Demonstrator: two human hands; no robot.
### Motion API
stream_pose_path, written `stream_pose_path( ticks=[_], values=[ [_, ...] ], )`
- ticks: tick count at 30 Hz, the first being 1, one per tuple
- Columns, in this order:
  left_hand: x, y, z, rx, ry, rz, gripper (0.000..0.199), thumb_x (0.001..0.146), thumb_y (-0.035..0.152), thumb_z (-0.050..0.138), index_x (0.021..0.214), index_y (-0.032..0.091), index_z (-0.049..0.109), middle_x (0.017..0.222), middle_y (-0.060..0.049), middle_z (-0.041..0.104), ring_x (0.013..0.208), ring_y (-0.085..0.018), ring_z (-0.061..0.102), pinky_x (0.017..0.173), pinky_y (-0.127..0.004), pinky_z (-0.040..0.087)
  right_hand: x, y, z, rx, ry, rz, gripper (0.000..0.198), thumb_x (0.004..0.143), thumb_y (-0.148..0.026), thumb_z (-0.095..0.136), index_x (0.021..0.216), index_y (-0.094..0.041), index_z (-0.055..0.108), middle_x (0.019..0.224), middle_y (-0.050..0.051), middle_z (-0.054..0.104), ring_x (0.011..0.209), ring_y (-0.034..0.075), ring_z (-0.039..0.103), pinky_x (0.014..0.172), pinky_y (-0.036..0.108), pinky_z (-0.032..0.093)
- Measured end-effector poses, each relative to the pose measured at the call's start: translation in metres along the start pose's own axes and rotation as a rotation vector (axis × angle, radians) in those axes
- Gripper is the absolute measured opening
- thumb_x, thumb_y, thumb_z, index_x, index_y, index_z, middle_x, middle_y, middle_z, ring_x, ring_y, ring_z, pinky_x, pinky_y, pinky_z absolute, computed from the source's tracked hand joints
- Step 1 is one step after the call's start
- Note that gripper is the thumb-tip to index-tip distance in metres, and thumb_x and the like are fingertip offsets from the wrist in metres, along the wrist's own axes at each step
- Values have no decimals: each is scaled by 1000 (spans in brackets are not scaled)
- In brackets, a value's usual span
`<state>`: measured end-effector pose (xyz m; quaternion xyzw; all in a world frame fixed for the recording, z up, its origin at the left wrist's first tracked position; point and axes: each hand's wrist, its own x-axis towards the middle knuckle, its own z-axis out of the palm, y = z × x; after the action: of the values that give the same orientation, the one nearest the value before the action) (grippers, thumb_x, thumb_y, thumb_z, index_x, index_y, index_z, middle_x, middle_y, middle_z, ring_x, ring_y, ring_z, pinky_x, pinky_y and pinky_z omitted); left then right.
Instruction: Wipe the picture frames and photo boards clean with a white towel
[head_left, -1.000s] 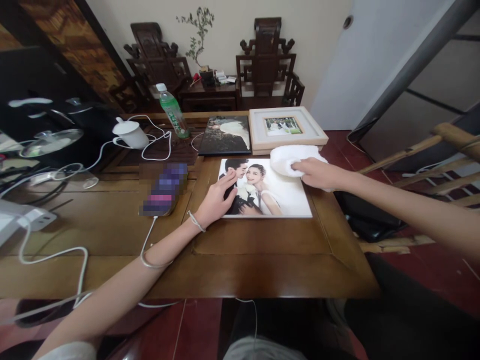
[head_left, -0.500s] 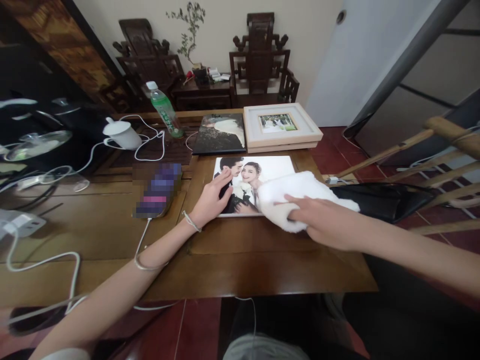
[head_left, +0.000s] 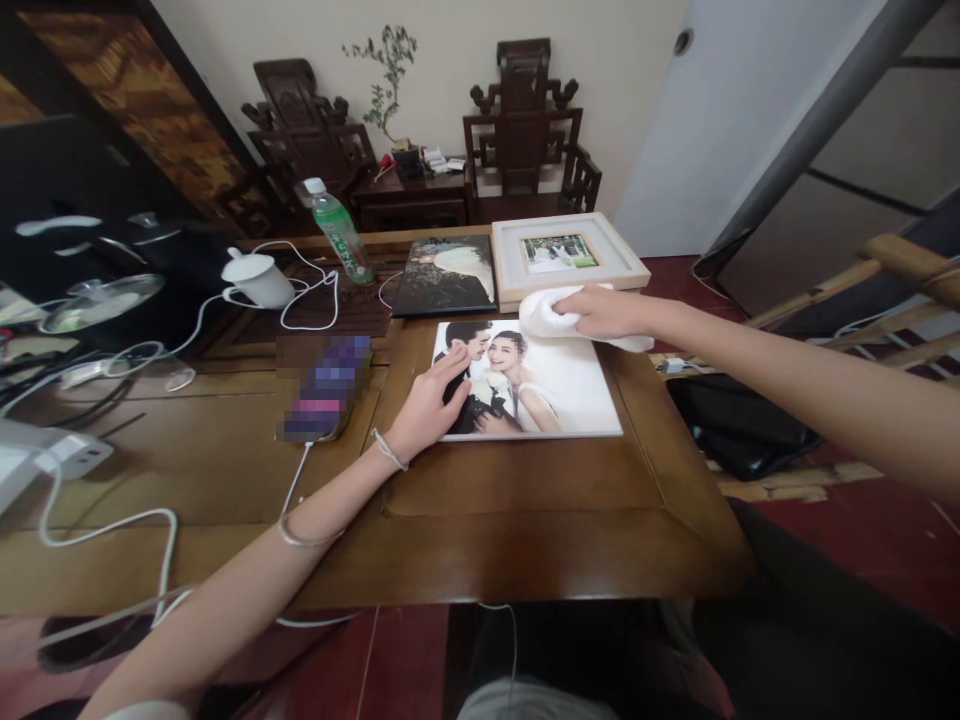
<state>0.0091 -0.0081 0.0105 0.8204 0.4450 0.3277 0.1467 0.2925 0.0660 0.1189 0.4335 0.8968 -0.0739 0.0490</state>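
A wedding photo panel lies flat on the wooden table, showing a couple against white. My left hand rests on the panel's left side, its fingers stretched out flat. In my right hand is a bunched white cloth, pressed at the panel's far edge on the right. Part of that edge is covered by the cloth. Just beyond, a dark photo panel and a light wooden picture frame lie side by side; the cloth is close to the frame's near edge.
To the left lie a phone on a white charging cable, a lidded white cup and a green-labelled bottle. A white power strip and loose cables spread at far left. A wooden chair stands on the right.
My right hand has moved the cloth away from me, from the panel's near right part to its far edge, uncovering the near right corner. My left hand stays on the panel.
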Motion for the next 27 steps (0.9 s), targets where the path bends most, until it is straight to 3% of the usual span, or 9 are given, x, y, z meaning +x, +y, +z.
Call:
stream_pose_path(
  ticks=[6,8,11,14,16,19,21,27],
  values=[
    [0,-1,1,-1,9,8,44,95,33,47,130,8,59,143,-16,49,138,-24,41,116,-44,33,-61,-43,24,23,-16,-1,35,67,2,42,90,-14,63,84,10,66,84,24,61,73,29,42],
    [0,-1,1,1,14,6,44,95,33,47,130,10,59,143,-15,50,138,-25,41,116,-44,33,-89,-67,33,59,-60,22,39,65,4,40,89,-15,64,98,13,68,89,24,64,76,30,44],
    [1,-1,2,3,13,3,43,95,33,47,131,12,58,143,-14,50,137,-25,42,116,-45,33,-124,-97,42,96,-83,35,41,65,4,41,92,-16,66,131,17,58,112,29,60,89,36,45],
    [1,0,2,-3,11,4,44,95,32,46,132,12,58,144,-14,49,138,-25,41,116,-46,33,-137,-111,43,134,-76,-37,46,64,5,41,94,-18,66,134,14,57,128,31,49,96,39,43],
    [1,0,2,-9,10,1,44,95,32,46,132,13,58,144,-13,49,138,-26,41,116,-46,33,-131,-109,39,143,-80,-42,46,64,6,40,93,-19,66,126,14,62,124,30,53,91,37,45],
    [1,1,1,-18,8,-5,43,95,32,47,132,14,58,144,-12,49,138,-26,41,116,-47,32,-103,-90,34,114,-83,-5,43,65,5,40,91,-17,66,107,15,68,99,27,64,77,32,46],
    [1,1,1,-18,4,-6,44,95,32,47,132,13,58,144,-14,49,138,-26,41,117,-47,32,-78,-71,30,66,-69,-7,41,65,4,40,91,-15,65,93,13,68,83,24,64,69,30,43],
    [0,1,0,0,2,-5,43,95,32,46,131,12,58,144,-14,50,138,-24,41,116,-45,32,-10,-24,15,-20,22,-58,35,70,1,42,94,-12,64,90,12,67,83,22,58,70,28,37]
  ],
)
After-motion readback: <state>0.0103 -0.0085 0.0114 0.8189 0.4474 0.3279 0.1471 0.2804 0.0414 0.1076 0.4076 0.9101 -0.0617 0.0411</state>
